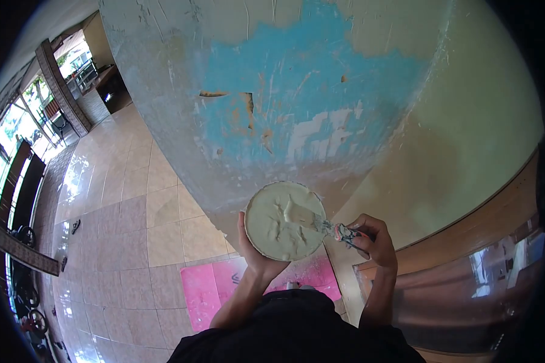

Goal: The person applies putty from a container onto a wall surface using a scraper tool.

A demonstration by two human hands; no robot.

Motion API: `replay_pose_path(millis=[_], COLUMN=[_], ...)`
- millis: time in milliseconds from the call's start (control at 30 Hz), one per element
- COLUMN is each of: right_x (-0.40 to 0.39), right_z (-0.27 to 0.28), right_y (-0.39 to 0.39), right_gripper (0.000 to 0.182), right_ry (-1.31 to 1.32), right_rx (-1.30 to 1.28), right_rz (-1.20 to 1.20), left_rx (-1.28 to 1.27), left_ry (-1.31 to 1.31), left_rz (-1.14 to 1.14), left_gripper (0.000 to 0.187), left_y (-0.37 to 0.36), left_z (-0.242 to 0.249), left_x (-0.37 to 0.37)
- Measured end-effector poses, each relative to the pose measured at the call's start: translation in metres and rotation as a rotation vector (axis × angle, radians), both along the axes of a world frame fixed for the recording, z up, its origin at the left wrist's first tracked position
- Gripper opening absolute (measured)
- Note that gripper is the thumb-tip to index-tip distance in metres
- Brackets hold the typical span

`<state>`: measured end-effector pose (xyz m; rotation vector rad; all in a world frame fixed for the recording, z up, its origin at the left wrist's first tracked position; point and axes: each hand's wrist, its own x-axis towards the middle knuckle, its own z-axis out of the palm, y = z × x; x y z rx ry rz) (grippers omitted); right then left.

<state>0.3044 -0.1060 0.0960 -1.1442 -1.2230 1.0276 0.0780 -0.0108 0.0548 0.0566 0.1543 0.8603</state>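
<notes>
Fingers (242, 228) of the left hand (263, 264), head view: spread and curled against the side of a round tub (249, 209), gripping it from the left and below, opening turned to the viewer. Fingers of the right hand (378, 243): closed around the handle of one scraper (346, 233), handle dark with a reddish part and smeared with pale matter. Scraper blade (304, 218): flat, coated, pointing left, lying over the tub's right half at the paste. Paste (275, 241): off-white, thick, filling the visible mouth of the tub, surface ridged and dented. Wall (169, 115), one, beyond the tub: grey and worn, bearing a large blue patch (327, 66) with ragged edges; white smears (312, 134) on the lower part of the patch; brownish gouges (250, 104) at its left. Green wall (484, 115), one, to the right, meeting the first at a scuffed corner. Mat (203, 289), one: pink, on the floor below the tub, pale specks on it. Floor (124, 242): square tiles, beige and brownish, glossy toward the left. Footwear (75, 227), dark, lying on the tiles at far left. Pillar (60, 88), one: brown, upper left, near a bright opening. Brown panel (430, 290), lower right: shiny, with pale reflections. Clothing (284, 330), black, the person's own, bottom centre, between the two forearms.
</notes>
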Motion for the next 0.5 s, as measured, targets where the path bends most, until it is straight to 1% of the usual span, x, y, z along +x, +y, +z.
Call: replay_pose_path(millis=[67, 100, 167, 267, 300, 333, 367, 400, 467, 500], right_x=[0.002, 0.002, 0.003, -0.002, -0.002, -0.002, -0.001, -0.001, 0.000, 0.001], right_z=[-0.001, -0.005, -0.013, -0.012, -0.010, -0.008, -0.006, -0.004, 0.001, 0.002], right_y=[0.001, 0.002, 0.005, 0.004, 0.005, 0.004, 0.003, 0.001, 0.000, -0.001], right_gripper=[0.025, 0.025, 0.030, 0.029, 0.029, 0.025, 0.023, 0.023, 0.026, 0.026], right_ry=[0.089, 0.086, 0.122, 0.166, 0.161, 0.136, 0.111, 0.107, 0.091, 0.099], right_rx=[-0.038, -0.032, -0.022, -0.049, -0.041, -0.063, -0.086, -0.077, -0.197, -0.193], right_rz=[0.051, 0.047, 0.080, 0.106, 0.092, 0.135, 0.174, 0.150, 0.175, 0.204], left_rx=[-0.005, 0.000, 0.010, 0.024, -0.005, -0.031, -0.021, 0.002, 0.034, 0.045], left_ry=[0.004, 0.013, 0.020, 0.037, 0.051, 0.064, 0.060, 0.068, 0.075, 0.020], left_rz=[0.009, 0.009, 0.005, -0.006, 0.002, 0.003, -0.021, -0.017, -0.028, -0.043], left_gripper=[0.076, 0.077, 0.077, 0.077, 0.076, 0.076, 0.076, 0.076, 0.076, 0.073], left_y=[0.003, 0.003, 0.005, 0.008, 0.009, 0.010, 0.011, 0.010, 0.012, 0.012], left_z=[0.000, 0.000, 0.001, 0.001, 0.000, -0.001, 0.000, 0.001, 0.002, 0.002], left_x=[0.000, 0.001, 0.000, 0.000, 0.000, 0.000, 0.001, 0.001, 0.003, 0.004])
